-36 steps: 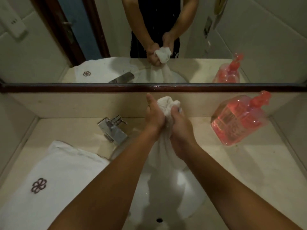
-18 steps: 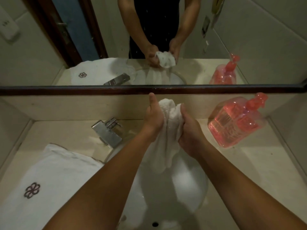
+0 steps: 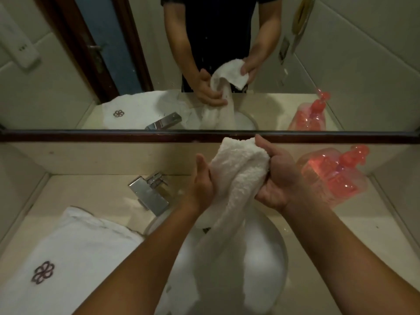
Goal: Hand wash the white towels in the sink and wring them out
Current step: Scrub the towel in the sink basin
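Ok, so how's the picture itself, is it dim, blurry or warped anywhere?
Head view: dim, warm light, soft throughout; the white terry towel looks washed out and its lower end smears into the round white sink basin; glare spots on the translucent pink soap bottle; wide-angle warp splays the side edges of the beige stone counter.

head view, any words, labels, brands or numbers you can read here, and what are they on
No text is readable.
Pink soap bottle: label print too blurred to read.
Folded towel: only a flower emblem, no words.
White wall unit in the mirror: dark marks, too small to read.
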A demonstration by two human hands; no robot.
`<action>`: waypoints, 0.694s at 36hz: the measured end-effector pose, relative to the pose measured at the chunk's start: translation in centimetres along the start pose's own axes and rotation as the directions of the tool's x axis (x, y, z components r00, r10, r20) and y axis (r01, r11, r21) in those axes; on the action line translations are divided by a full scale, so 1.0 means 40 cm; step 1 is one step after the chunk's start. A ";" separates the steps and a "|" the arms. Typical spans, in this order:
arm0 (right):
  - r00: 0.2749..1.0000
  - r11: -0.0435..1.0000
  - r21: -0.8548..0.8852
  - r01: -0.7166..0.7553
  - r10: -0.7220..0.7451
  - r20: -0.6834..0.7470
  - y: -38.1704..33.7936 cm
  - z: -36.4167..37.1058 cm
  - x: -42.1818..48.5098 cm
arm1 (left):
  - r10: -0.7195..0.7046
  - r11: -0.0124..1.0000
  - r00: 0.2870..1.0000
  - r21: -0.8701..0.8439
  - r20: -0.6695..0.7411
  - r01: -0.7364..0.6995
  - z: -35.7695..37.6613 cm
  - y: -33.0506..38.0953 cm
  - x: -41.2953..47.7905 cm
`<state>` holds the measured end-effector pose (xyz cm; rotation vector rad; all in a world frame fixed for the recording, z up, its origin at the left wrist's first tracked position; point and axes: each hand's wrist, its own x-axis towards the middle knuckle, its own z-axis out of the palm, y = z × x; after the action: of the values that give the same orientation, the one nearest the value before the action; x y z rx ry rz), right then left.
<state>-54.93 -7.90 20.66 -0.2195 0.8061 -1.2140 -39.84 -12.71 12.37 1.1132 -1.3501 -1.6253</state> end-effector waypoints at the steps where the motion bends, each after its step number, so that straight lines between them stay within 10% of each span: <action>1: 1.000 1.000 0.007 -0.004 0.004 0.013 -0.008 0.005 -0.002 | 0.024 1.000 1.000 0.011 0.009 -0.024 0.001 -0.011 0.000; 8: 0.991 0.997 0.063 -0.044 0.035 0.131 -0.048 0.040 -0.013 | 0.098 0.983 0.993 0.163 -0.058 -0.088 0.023 -0.028 -0.036; 17: 0.989 0.990 -0.082 0.110 -0.117 -0.087 -0.104 -0.008 -0.026 | -0.060 0.991 0.998 0.118 -0.032 0.063 0.009 -0.041 -0.023; 25: 0.964 0.879 -0.468 0.096 -0.200 -0.177 -0.080 -0.098 -0.020 | -0.115 0.991 0.980 0.045 -0.162 0.124 0.000 -0.002 -0.021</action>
<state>-59.99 -7.34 20.00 -0.5474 1.2900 -1.1906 -39.53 -11.91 12.43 1.3501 -1.2509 -1.5548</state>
